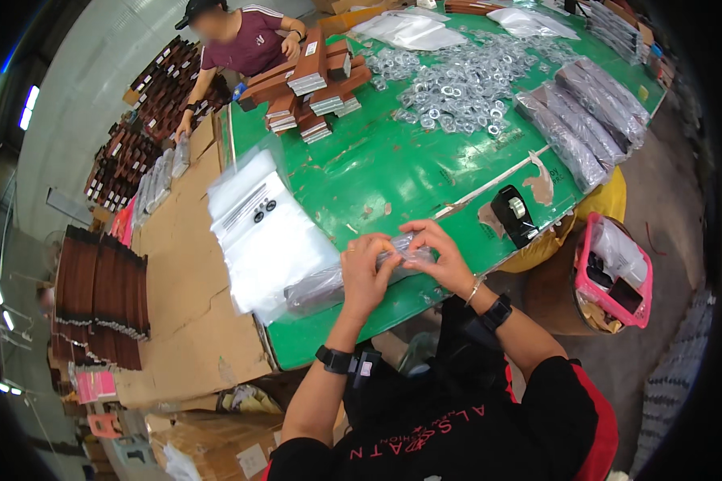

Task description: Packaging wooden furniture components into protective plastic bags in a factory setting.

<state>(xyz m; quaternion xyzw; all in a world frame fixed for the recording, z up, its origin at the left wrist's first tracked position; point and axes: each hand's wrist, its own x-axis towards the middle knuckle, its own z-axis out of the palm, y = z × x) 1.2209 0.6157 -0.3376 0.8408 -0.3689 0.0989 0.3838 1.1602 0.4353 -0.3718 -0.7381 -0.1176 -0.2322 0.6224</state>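
Observation:
A long, narrow bundle in a see-through plastic bag lies along the near edge of the green table. Both hands are at its right end. My left hand has its fingers bent and pinched on the plastic. Close beside it, my right hand pinches the same end of the bag, thumb and fingertips together. Under the bundle's left part is a stack of flat plastic bags with dark printing. A black tape dispenser stands to the right of my hands.
Wrapped bundles lie at the right edge. Farther back are a heap of small ring-shaped parts and brown slat bundles. A co-worker reaches toward cardboard at left. A pink basket stands at right.

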